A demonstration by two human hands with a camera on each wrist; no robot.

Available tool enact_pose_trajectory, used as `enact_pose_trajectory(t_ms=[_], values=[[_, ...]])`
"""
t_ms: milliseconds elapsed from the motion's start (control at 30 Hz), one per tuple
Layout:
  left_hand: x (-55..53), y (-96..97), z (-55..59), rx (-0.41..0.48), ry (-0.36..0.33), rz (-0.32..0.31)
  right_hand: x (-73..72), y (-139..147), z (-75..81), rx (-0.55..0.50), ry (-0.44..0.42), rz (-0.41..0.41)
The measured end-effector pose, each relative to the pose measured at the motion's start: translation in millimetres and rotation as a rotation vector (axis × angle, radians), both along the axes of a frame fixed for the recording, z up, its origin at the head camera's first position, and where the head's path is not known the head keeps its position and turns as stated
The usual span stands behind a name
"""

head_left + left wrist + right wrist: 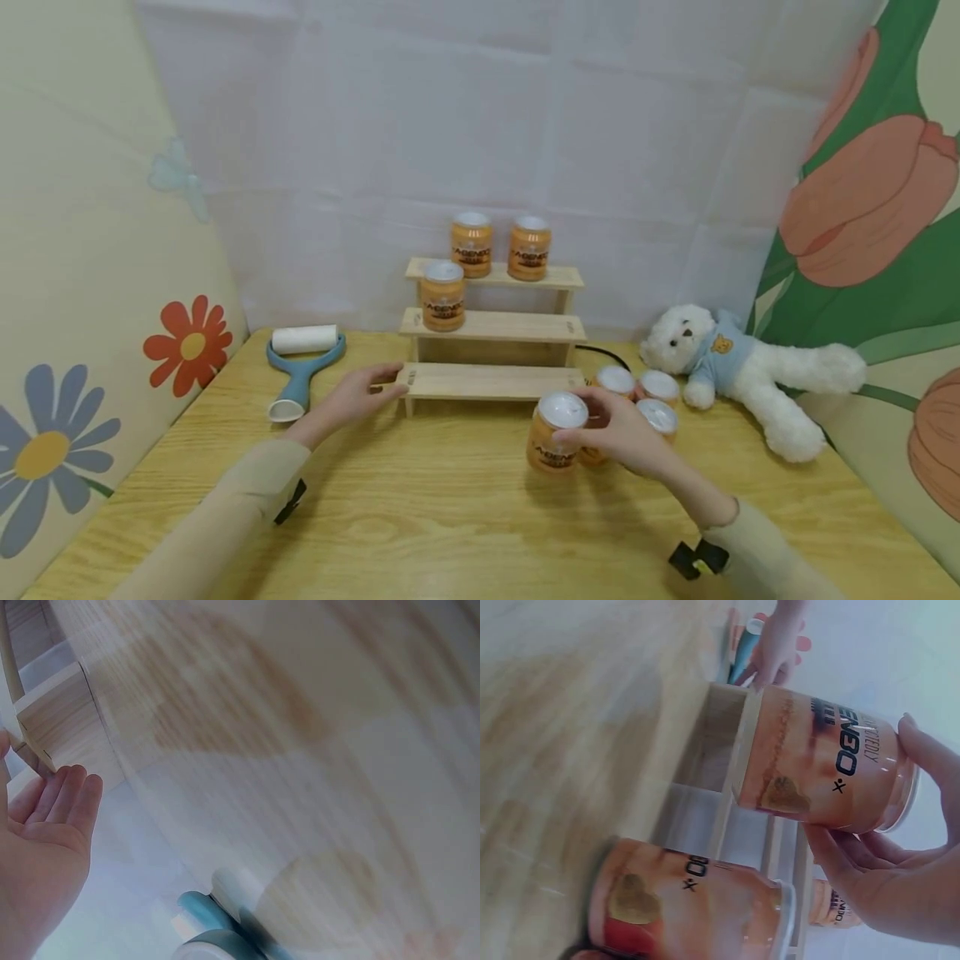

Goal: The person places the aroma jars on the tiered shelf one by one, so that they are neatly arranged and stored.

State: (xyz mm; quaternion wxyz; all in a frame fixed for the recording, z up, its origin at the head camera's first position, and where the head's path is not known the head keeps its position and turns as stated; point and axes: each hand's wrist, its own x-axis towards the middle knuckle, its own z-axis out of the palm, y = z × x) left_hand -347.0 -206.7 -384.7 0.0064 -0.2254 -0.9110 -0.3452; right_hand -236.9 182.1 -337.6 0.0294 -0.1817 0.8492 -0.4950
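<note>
My right hand (626, 429) grips an orange can (553, 437) with a silver lid, thumb and fingers round its upper part. In the right wrist view the can (825, 761) is tilted by the camera angle, its printed label showing. My left hand (360, 396) holds the left end of the lowest step of a wooden three-step display rack (487, 381). From the left wrist, the fingertips (75, 776) lie against the step's end. Two like cans, one of them this can (530, 248), stand on the top step; another can (443, 296) sits on the middle step's left.
Several more orange cans (658, 386) stand grouped right of the rack, partly behind my right hand. A white plush bear (731, 367) in a blue top lies at the right. At the left lies a blue-handled lint roller (296, 375). A white cloth (480, 125) hangs behind.
</note>
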Motion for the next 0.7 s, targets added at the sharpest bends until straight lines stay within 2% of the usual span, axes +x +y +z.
enact_pose_trajectory(t_ms=[233, 533, 700], values=[[-0.8, 0.0, 1.2, 0.007, 0.005, -0.005, -5.9, -4, 21.1, 0.013, 0.033, -0.034], [-1.9, -1.6, 0.2, 0.03, -0.004, -0.011, -24.3, -16, 47.2, -0.072, -0.009, -0.048], [-1.3, -2.1, -2.3, 0.033, 0.005, -0.006, -36.8, -21, 55.6, -0.117, 0.022, -0.033]])
